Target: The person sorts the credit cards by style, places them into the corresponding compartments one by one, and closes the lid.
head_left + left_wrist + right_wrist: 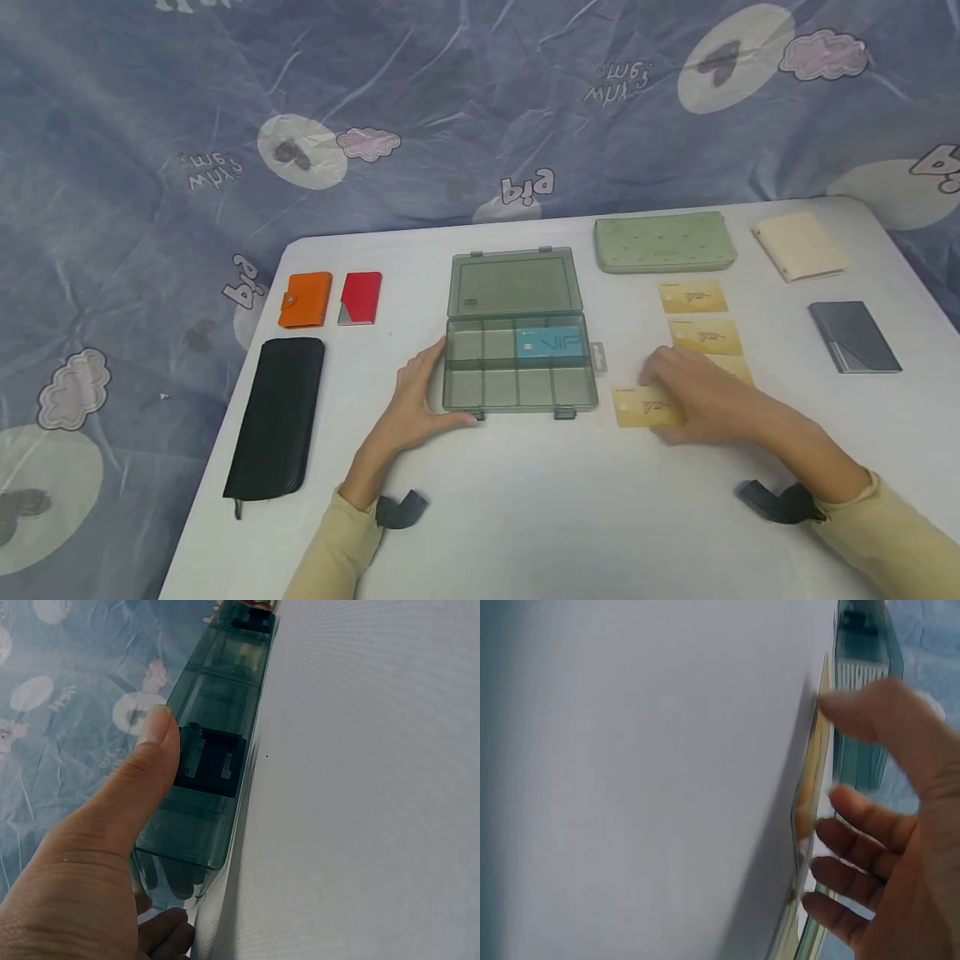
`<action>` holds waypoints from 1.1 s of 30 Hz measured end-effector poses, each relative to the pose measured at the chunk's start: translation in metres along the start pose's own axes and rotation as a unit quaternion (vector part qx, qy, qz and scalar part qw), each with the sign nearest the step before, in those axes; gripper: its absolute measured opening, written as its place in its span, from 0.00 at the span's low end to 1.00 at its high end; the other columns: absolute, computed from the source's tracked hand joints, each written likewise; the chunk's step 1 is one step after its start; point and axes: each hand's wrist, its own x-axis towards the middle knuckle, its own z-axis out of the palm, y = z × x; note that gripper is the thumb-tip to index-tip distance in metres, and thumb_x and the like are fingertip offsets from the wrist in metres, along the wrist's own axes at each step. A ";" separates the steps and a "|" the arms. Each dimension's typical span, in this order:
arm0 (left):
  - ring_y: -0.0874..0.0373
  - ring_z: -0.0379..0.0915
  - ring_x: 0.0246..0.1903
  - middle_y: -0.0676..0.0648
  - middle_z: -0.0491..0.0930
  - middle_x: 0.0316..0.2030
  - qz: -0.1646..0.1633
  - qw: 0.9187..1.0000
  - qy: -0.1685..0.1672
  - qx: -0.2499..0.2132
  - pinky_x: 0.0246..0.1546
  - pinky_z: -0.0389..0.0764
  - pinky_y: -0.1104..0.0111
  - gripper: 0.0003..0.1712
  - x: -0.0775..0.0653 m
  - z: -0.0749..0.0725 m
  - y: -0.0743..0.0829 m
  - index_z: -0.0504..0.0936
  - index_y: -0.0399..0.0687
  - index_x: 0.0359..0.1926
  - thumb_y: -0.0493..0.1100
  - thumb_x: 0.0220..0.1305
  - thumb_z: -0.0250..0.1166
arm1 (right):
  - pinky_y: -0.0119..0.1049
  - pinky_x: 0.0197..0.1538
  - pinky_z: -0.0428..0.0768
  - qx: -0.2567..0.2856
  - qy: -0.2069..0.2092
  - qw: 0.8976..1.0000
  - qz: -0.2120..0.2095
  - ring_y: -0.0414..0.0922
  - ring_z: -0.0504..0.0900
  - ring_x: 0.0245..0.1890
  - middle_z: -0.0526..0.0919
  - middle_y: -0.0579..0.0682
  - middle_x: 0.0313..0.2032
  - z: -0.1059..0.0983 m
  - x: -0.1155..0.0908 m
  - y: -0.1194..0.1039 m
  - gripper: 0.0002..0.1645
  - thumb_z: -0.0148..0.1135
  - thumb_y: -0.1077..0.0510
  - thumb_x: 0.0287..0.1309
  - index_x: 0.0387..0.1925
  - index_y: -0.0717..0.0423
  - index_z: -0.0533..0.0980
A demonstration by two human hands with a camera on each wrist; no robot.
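A translucent green compartment box (519, 385) lies with its lid (515, 282) folded back. A blue VIP card (551, 342) lies in its upper right part. My left hand (415, 408) holds the box's near left corner, thumb (156, 727) against the front wall by a dark latch (210, 761) and fingers along the left side. To the right of the box, my right hand (701, 400) pinches a gold card (636, 407) between thumb and fingertips, covering its right part. More gold cards (693, 297) lie in a column behind this hand, one partly hidden.
A green case (666, 243), a cream card holder (801, 246) and a dark grey card holder (855, 337) lie at the right. On the left are an orange card holder (306, 300), a red card holder (362, 297) and a black zip wallet (276, 417). A patterned blue cloth (450, 108) hangs behind the white table.
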 end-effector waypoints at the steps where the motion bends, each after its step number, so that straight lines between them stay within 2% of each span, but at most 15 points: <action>1: 0.58 0.50 0.65 0.54 0.55 0.68 0.001 1.000 0.000 0.001 0.58 0.55 0.53 0.67 0.000 0.000 0.000 0.49 0.56 0.72 0.69 0.33 0.73 | 0.36 0.45 0.70 -0.003 0.001 1.000 0.002 0.37 0.65 0.40 0.71 0.37 0.40 -0.001 -0.001 0.001 0.35 0.76 0.45 0.29 0.44 0.46 0.71; 4: 0.58 0.51 0.65 0.53 0.56 0.68 0.002 1.000 -0.002 0.002 0.58 0.54 0.53 0.67 0.000 0.001 0.000 0.49 0.56 0.72 0.68 0.34 0.73 | 0.38 0.47 0.70 -0.013 -0.002 1.000 0.000 0.37 0.65 0.42 0.72 0.38 0.41 -0.004 -0.002 0.003 0.37 0.77 0.45 0.27 0.45 0.47 0.73; 14: 0.57 0.51 0.65 0.53 0.56 0.68 0.009 1.000 0.002 0.004 0.57 0.55 0.54 0.66 0.001 -0.001 0.001 0.49 0.55 0.72 0.68 0.34 0.74 | 0.36 0.43 0.69 -0.020 -0.021 1.000 0.003 0.38 0.64 0.39 0.69 0.39 0.38 -0.006 0.001 -0.003 0.34 0.75 0.49 0.27 0.42 0.48 0.70; 18: 0.56 0.52 0.65 0.52 0.56 0.68 0.010 1.000 0.000 0.007 0.56 0.55 0.54 0.66 0.000 0.000 0.000 0.49 0.55 0.72 0.68 0.34 0.73 | 0.35 0.42 0.68 -0.013 -0.020 1.000 0.005 0.38 0.64 0.37 0.69 0.38 0.36 -0.004 0.001 -0.002 0.32 0.74 0.50 0.30 0.41 0.47 0.69; 23: 0.57 0.51 0.65 0.53 0.56 0.68 -0.002 1.000 -0.006 -0.001 0.59 0.54 0.51 0.65 0.000 0.001 0.002 0.49 0.56 0.72 0.67 0.35 0.73 | 0.35 0.43 0.69 -0.009 -0.024 1.000 0.009 0.37 0.65 0.38 0.70 0.37 0.38 -0.003 0.001 0.000 0.33 0.74 0.49 0.33 0.45 0.47 0.70; 28: 0.59 0.50 0.66 0.53 0.55 0.68 -0.004 1.000 -0.007 -0.001 0.60 0.52 0.52 0.65 0.000 -0.001 0.004 0.49 0.56 0.72 0.66 0.35 0.74 | 0.36 0.44 0.69 -0.012 -0.027 1.000 0.007 0.37 0.65 0.39 0.70 0.37 0.38 -0.003 0.003 -0.001 0.34 0.74 0.48 0.32 0.46 0.47 0.71; 33: 0.59 0.50 0.65 0.55 0.55 0.68 -0.005 1.000 -0.008 -0.002 0.60 0.52 0.52 0.65 0.001 -0.001 0.003 0.49 0.57 0.72 0.66 0.35 0.74 | 0.35 0.42 0.67 -0.006 -0.042 0.999 0.025 0.38 0.64 0.37 0.68 0.39 0.36 -0.003 0.008 -0.003 0.35 0.73 0.49 0.29 0.44 0.48 0.68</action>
